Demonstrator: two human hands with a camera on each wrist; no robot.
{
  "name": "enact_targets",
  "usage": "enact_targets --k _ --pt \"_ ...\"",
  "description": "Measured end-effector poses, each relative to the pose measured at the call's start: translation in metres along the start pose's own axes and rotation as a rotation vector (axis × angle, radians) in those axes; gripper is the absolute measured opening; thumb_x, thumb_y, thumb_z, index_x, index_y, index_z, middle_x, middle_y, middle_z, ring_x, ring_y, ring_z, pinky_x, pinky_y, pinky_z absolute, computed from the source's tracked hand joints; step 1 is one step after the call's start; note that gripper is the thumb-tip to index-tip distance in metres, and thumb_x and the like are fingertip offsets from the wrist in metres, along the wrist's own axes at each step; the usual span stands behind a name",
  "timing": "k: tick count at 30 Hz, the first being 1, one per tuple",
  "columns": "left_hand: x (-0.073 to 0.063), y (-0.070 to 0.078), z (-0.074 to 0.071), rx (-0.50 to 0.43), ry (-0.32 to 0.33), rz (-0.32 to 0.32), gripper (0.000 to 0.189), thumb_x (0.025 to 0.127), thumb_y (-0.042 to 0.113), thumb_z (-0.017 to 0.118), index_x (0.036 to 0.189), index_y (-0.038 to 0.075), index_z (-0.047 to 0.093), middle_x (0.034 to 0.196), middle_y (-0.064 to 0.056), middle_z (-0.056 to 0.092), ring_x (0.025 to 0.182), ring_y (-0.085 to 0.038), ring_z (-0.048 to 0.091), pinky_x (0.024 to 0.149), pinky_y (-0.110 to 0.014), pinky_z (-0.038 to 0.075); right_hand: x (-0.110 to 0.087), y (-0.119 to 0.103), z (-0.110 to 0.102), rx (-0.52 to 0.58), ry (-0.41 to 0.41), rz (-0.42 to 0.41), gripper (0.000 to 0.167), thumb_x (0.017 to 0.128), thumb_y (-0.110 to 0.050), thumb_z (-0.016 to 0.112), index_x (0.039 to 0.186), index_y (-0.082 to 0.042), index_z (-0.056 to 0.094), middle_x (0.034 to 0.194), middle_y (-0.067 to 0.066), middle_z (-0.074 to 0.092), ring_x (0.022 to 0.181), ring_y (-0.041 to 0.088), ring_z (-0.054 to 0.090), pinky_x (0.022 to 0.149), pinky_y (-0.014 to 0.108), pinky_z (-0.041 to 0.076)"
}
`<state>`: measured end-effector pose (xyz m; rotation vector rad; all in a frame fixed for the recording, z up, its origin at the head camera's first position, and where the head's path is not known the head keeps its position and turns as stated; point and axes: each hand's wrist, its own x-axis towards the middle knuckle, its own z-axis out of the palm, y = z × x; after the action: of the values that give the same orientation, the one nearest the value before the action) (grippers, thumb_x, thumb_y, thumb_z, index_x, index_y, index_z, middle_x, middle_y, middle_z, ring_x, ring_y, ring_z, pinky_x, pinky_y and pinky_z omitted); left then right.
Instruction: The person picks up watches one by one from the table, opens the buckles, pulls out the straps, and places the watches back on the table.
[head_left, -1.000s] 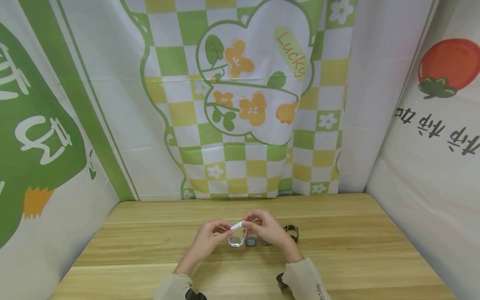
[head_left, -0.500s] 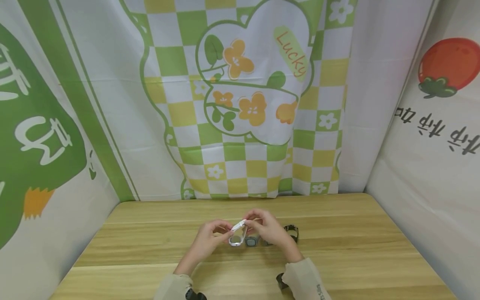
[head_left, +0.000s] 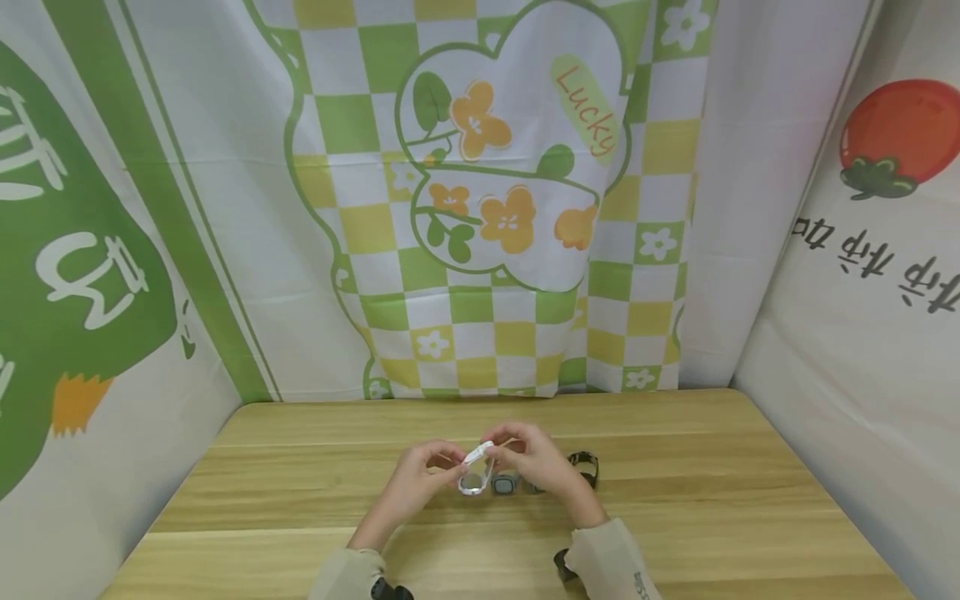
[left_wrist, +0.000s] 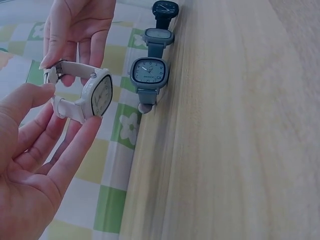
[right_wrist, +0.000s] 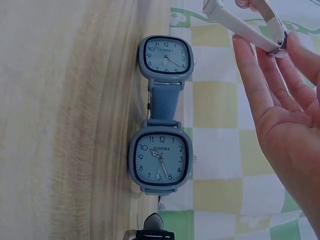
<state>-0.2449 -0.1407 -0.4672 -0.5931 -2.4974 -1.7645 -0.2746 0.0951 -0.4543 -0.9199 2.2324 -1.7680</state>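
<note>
Both hands hold a white wristwatch (head_left: 472,490) above the table, its strap looped round toward the buckle. My left hand (head_left: 415,475) pinches the strap between thumb and fingers; in the left wrist view a fingertip lies at the white watch case (left_wrist: 98,96). Opposite it, my right hand (head_left: 534,457) pinches the strap near the metal buckle (right_wrist: 281,44). Below the hands, a blue-grey watch (head_left: 504,484) stands on the table. Another blue-grey watch (right_wrist: 166,57) is close beside it, mostly behind the right hand in the head view.
A dark-strapped watch (head_left: 585,469) ends the row on the right. The wooden table (head_left: 300,508) reaches back to a checkered curtain (head_left: 495,367). Printed cloth walls (head_left: 840,350) stand at both sides. Dark devices (head_left: 390,590) sit at the cuffs.
The hands keep nearly the same place and grip. The white watch and its strap shift only slightly between them, and the head view moves a little.
</note>
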Motion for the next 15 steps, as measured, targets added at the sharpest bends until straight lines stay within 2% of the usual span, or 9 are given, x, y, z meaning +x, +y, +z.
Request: enact_targets --k 8,15 --pt "0.0015 -0.0042 0.0005 0.059 -0.026 0.017 0.008 0.097 0.008 0.076 0.102 0.002 0.075 0.1 -0.011 0.075 0.087 -0.014 0.07 0.073 -0.024 0.057 0.0002 0.0013 0.0002 -0.031 0.025 0.012 0.019 0.105 -0.004 0.063 0.117 0.011 0.068 0.111 0.025 0.071 0.094 0.032 0.076 0.084 0.044 0.064" --pt "0.0004 -0.0023 0.0008 0.049 -0.03 0.021 0.007 0.098 0.006 0.074 0.102 0.0 0.074 0.101 -0.013 0.075 0.087 -0.014 0.069 0.073 -0.024 0.057 0.0001 0.0008 0.0001 -0.032 0.027 0.006 0.02 0.106 -0.006 0.062 0.118 0.01 0.068 0.112 0.025 0.071 0.095 0.036 0.075 0.085 0.049 0.063"
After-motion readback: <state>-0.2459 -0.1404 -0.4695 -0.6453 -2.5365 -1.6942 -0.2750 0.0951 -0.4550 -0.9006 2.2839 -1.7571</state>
